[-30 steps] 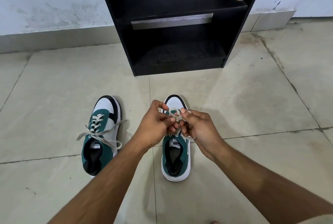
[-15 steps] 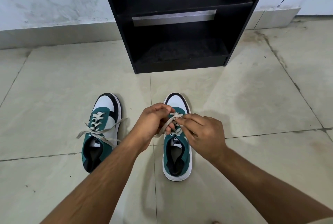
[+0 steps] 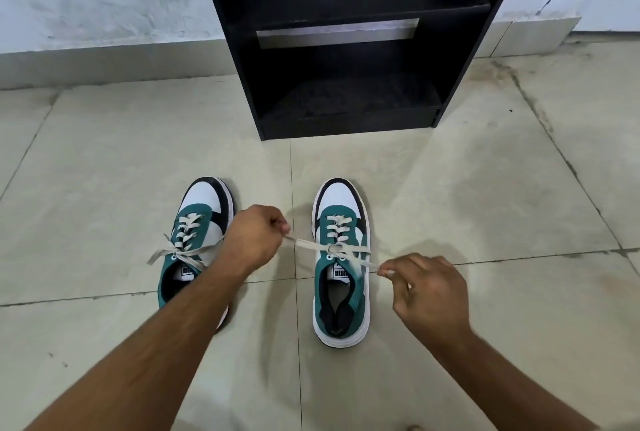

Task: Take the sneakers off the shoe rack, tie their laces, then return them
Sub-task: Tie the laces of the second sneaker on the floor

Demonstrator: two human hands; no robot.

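Observation:
Two green, white and black sneakers stand side by side on the floor, toes toward the black shoe rack (image 3: 346, 49). The left sneaker (image 3: 197, 222) has a loose knot with lace ends lying to either side. Over the right sneaker (image 3: 341, 292), beige laces (image 3: 311, 245) are stretched taut from a small knot at the top eyelets. My left hand (image 3: 254, 238) pinches one lace end to the left of that shoe. My right hand (image 3: 426, 287) pinches the other end to its right, slightly nearer me.
The rack's two visible shelves hold nothing. It stands against a white wall with a tiled skirting (image 3: 104, 60). Beige floor tiles (image 3: 485, 205) with dark grout lines spread all around the shoes.
Both hands were together over the right sneaker's tongue, working the laces. They have now drawn apart sideways, pulling the two ends out and tightening the knot.

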